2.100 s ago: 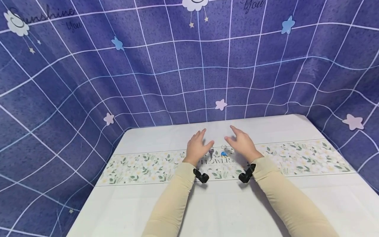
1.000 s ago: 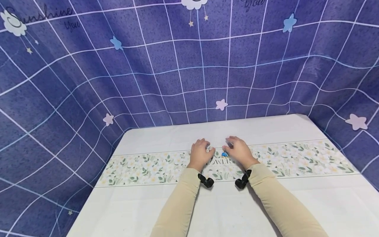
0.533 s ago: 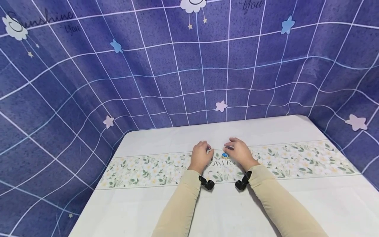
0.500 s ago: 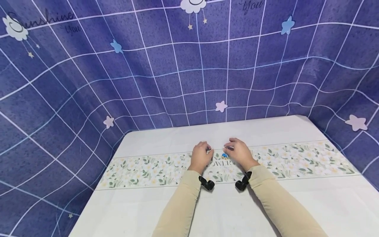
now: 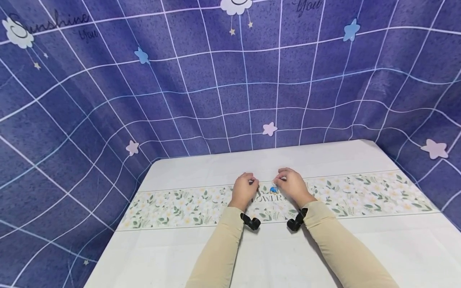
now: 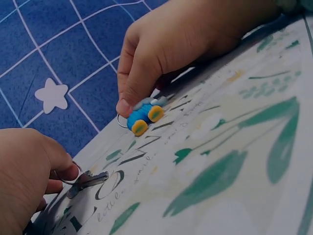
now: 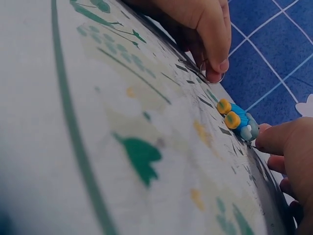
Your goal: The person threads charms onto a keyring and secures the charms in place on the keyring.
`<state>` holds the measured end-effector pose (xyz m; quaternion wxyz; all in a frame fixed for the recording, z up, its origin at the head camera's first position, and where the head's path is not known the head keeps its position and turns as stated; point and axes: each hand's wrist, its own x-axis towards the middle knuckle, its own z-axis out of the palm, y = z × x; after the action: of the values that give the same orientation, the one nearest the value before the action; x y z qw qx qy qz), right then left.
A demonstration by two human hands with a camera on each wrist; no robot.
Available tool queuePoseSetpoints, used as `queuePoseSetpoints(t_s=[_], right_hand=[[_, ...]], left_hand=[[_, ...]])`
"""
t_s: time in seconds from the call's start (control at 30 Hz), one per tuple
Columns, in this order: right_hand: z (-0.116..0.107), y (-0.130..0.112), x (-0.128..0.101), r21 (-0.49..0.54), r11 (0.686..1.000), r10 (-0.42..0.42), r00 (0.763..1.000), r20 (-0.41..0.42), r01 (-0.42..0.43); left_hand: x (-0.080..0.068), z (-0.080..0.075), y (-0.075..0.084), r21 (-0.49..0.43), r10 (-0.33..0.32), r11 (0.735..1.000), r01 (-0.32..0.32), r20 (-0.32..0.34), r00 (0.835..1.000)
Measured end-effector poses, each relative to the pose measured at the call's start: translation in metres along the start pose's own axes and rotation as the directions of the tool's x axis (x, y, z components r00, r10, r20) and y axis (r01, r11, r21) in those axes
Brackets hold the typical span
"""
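Keys on a metal ring (image 6: 80,180) pinched by the left hand (image 5: 244,191) seem mid-separation from the small blue-and-yellow charm's ring (image 6: 145,113) the right hand (image 5: 292,185) pinches on the flower-printed surface (image 5: 345,192), so next comes a careful prying-apart.

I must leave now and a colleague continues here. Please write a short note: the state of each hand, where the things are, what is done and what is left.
Left hand: fingers curled, pinching a metal ring with a key that lies on the tablecloth.
Right hand: fingers curled, pinching a second ring beside the blue charm with yellow wheels, which rests on the cloth.
Both items lie on the floral band, near the printed lettering, apart from each other.
Done: both hands have hold of their pieces.
Left: it appears the key and the charm are not yet joined; that is likely the remaining step.
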<state>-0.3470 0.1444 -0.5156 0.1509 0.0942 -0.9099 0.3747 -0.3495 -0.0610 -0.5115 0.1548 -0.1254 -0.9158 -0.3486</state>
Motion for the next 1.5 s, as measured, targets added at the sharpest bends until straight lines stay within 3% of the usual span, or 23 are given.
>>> queuePoseSetpoints(t_s=[0.13,0.37,0.6,0.87,1.13,1.5], right_hand=[[-0.001,-0.002,-0.001,0.077,0.997,0.017,1.000,-0.007,-0.017],[-0.002,-0.006,0.000,0.217,0.974,0.065,0.998,-0.007,-0.061],[-0.001,-0.008,-0.001,0.292,0.947,0.135,0.991,0.005,-0.131],[-0.003,-0.013,-0.001,0.369,0.920,0.149,0.989,-0.010,-0.135],[-0.004,-0.022,-0.001,0.433,0.895,0.152,0.987,-0.059,-0.112],[-0.006,-0.033,0.001,0.497,0.864,0.146,0.984,-0.100,-0.078]], left_hand=[[-0.001,0.000,0.003,-0.031,0.005,0.999,-0.006,-0.040,0.999],[0.002,-0.005,0.005,-0.130,-0.087,0.988,0.087,0.005,0.996],[0.003,-0.010,0.010,-0.218,-0.121,0.969,0.115,-0.014,0.993],[0.007,-0.018,0.021,-0.243,-0.119,0.964,0.105,-0.042,0.992],[0.008,-0.028,0.028,-0.282,-0.136,0.951,0.124,-0.024,0.990],[0.010,-0.036,0.029,-0.300,-0.095,0.951,0.078,-0.042,0.995]])
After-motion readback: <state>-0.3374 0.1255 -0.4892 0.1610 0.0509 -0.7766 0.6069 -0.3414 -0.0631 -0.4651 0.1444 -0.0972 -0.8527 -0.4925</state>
